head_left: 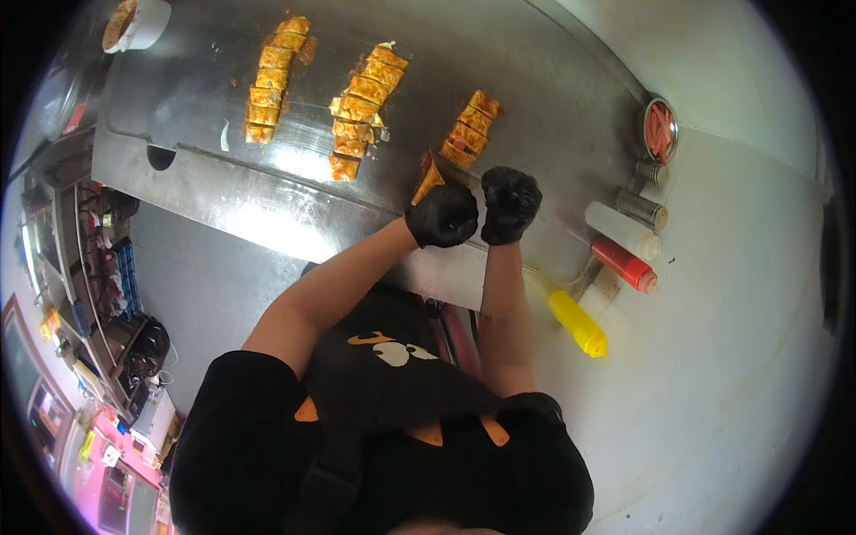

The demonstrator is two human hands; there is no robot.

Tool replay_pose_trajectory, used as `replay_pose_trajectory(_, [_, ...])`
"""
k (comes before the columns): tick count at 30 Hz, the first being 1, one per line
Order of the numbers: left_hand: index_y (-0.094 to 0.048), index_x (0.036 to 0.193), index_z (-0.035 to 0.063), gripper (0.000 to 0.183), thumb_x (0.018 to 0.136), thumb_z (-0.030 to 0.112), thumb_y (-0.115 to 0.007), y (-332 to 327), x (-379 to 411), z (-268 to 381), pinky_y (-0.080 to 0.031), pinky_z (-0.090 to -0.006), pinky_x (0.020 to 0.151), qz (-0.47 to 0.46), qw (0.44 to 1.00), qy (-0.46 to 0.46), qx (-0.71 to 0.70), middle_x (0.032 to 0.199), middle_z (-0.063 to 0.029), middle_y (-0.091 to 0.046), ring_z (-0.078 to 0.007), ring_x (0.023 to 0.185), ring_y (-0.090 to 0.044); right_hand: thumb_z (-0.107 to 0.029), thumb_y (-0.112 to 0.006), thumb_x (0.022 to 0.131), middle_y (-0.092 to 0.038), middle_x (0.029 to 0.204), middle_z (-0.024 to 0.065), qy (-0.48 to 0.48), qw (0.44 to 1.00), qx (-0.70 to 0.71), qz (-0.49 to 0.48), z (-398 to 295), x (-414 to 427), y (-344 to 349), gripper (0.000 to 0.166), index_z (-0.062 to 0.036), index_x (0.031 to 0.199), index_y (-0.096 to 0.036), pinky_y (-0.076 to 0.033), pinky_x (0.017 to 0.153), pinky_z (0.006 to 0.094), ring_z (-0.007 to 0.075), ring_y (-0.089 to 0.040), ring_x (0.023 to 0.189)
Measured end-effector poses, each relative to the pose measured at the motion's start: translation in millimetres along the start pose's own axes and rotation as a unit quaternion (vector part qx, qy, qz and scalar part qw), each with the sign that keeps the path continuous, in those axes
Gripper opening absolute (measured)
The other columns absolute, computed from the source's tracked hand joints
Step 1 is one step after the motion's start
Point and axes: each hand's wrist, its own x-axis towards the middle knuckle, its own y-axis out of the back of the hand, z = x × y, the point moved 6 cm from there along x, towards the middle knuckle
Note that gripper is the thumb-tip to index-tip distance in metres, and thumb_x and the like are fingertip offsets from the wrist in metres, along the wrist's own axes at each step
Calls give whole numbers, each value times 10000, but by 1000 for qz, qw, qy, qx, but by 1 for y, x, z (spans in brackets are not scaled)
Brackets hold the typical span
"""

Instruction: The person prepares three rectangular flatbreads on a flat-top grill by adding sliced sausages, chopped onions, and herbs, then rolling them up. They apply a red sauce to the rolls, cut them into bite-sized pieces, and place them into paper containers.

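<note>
Both my hands wear black gloves, close together over the front of a steel griddle (314,120). My left hand (443,215) is curled into a fist against a thin metal blade (459,175), apparently a scraper; its handle is hidden in the glove. Left of that blade a cut piece of browned, sauced roll (428,179) stands tilted. Beyond the blade lies the rest of this sliced roll (472,129). My right hand (510,204) is also curled, just right of the left one; whether it grips anything is hidden.
Two more sliced rolls, the middle one (361,107) and the left one (269,80), lie on the griddle. A white tub (144,25) stands far left. Along the right are a bowl of sausages (661,131), metal shakers (642,208), and white, red (623,263) and yellow (578,324) squeeze bottles.
</note>
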Motion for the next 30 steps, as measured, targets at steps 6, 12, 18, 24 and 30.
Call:
replay_pose_trajectory(6, [-550, 646, 104, 83, 714, 109, -597, 1, 4, 5, -420, -382, 604, -8, 999, -36, 38, 668, -80, -527, -292, 655, -531, -243, -507, 862, -556, 639, 100, -40, 998, -10, 50, -19, -8, 4, 285, -12, 698, -542, -422, 510, 338, 201, -498, 546])
replay_pose_trajectory(12, [-537, 653, 97, 116, 712, 114, -636, -5, 10, 5, -400, -378, 595, 22, 994, -74, 80, 647, -73, -529, -287, 630, -521, -288, -543, 867, -552, 630, 86, 57, 997, -51, 20, 6, -4, 43, 324, -4, 711, -562, -367, 433, 266, 161, -507, 524])
replay_pose_trajectory(18, [-539, 626, 106, 107, 679, 104, -632, -21, -1, 41, -400, -389, 602, 14, 990, -114, 84, 654, -73, -539, -291, 641, -525, -309, -450, 898, -568, 690, 125, 77, 990, 111, 32, -37, -21, 22, 359, -10, 741, -571, -428, 509, 299, 216, -548, 612])
replay_pose_trajectory(24, [-572, 651, 98, 91, 666, 120, -659, 5, -26, 25, -414, -385, 610, 51, 997, -38, 52, 654, -79, -538, -301, 651, -530, -217, -524, 885, -623, 771, 122, 259, 872, -414, 19, 1, -37, -12, 212, -20, 832, -580, -474, 577, 326, 214, -580, 662])
replay_pose_trajectory(30, [-584, 656, 100, 74, 680, 122, -650, 0, -31, 25, -420, -400, 588, 46, 996, -34, 62, 656, -96, -547, -316, 648, -531, -267, -514, 861, -607, 755, 101, 65, 998, 2, 23, 22, -34, 3, 265, -19, 829, -601, -439, 509, 290, 189, -555, 619])
